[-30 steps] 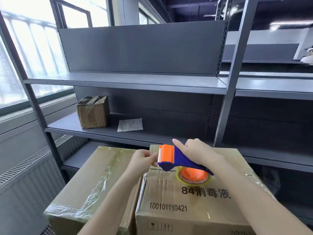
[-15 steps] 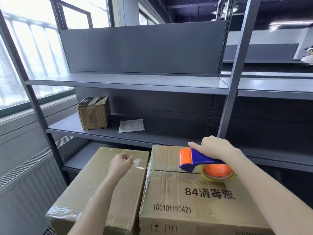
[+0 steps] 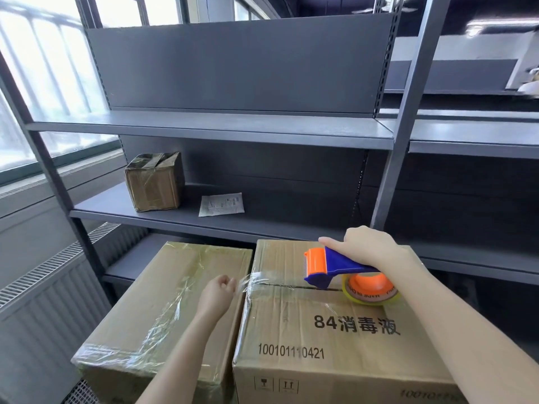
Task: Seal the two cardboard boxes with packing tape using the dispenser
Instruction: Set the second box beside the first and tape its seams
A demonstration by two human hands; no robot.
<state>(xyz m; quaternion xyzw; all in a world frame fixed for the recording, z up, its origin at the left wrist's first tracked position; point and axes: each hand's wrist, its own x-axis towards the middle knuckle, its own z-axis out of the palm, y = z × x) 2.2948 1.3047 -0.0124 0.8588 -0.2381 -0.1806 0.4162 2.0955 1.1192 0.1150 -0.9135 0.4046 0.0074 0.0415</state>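
Two large cardboard boxes stand side by side below me. The left box point(image 3: 163, 298) is wrapped in wrinkled clear tape. The right box point(image 3: 326, 339) bears black print and shows an open seam across its top. My right hand point(image 3: 367, 246) grips a blue and orange tape dispenser point(image 3: 329, 266) with a yellowish tape roll point(image 3: 370, 290), held just over that seam. A strip of clear tape point(image 3: 262, 279) stretches from the dispenser to the box's left edge. My left hand point(image 3: 217, 293) pinches the strip's free end there.
Grey metal shelving point(image 3: 233, 126) rises right behind the boxes. On its middle shelf sit a small taped carton point(image 3: 154, 182) and a white paper slip point(image 3: 221, 204). A grey upright post point(image 3: 405, 112) stands at right. Windows and a radiator grille point(image 3: 43, 275) run along the left.
My right hand has carried the dispenser to the right along the right box's top, drawing out tape. My left hand dropped leftwards, then came back to the box's left edge with the tape end.
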